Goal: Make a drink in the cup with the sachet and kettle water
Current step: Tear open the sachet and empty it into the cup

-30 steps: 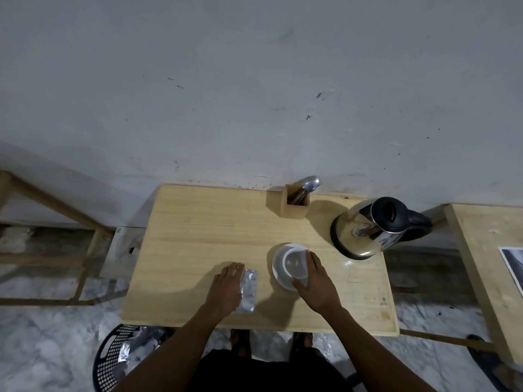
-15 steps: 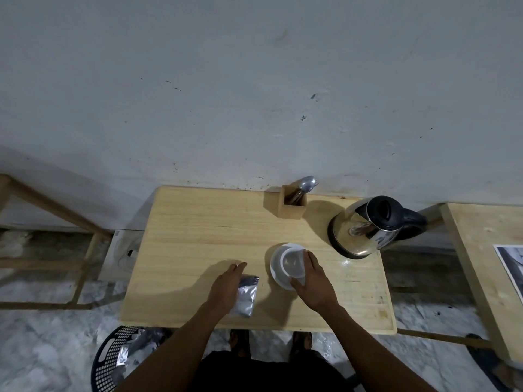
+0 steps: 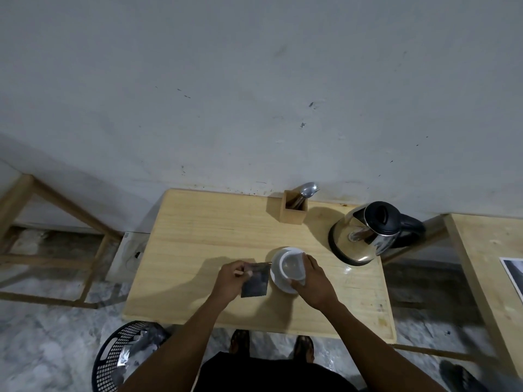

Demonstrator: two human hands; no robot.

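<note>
Since a second ago the small silvery foil sachet (image 3: pixel 255 280) has come up off the pale wooden surface (image 3: pixel 198 236): it lay flat under the left hand (image 3: pixel 230 280) then, and now that hand holds it raised and tilted, just beside the cup. The left fingers (image 3: pixel 240 271) are pinched narrow on the sachet's upper left edge, thumb against forefinger, and the packet hangs down and to the right of them. The right hand (image 3: pixel 315 281) has kept its place, its fingers curled around the right side of the white round cup (image 3: pixel 293 264). The cup stands upright on a white saucer (image 3: pixel 276 280) near the front middle of the surface; what it holds inside cannot be told. Behind and to the right of the cup stands the shiny steel kettle with a black lid and handle (image 3: pixel 368 233), well apart from both hands, its lid closed. At the back edge, against the grey wall, a square wooden holder (image 3: pixel 293 212) carries a metal spoon (image 3: pixel 308 190), bowl end up. A black perforated plastic basket (image 3: pixel 124 355) sits on the marble floor below the front left corner.
</note>
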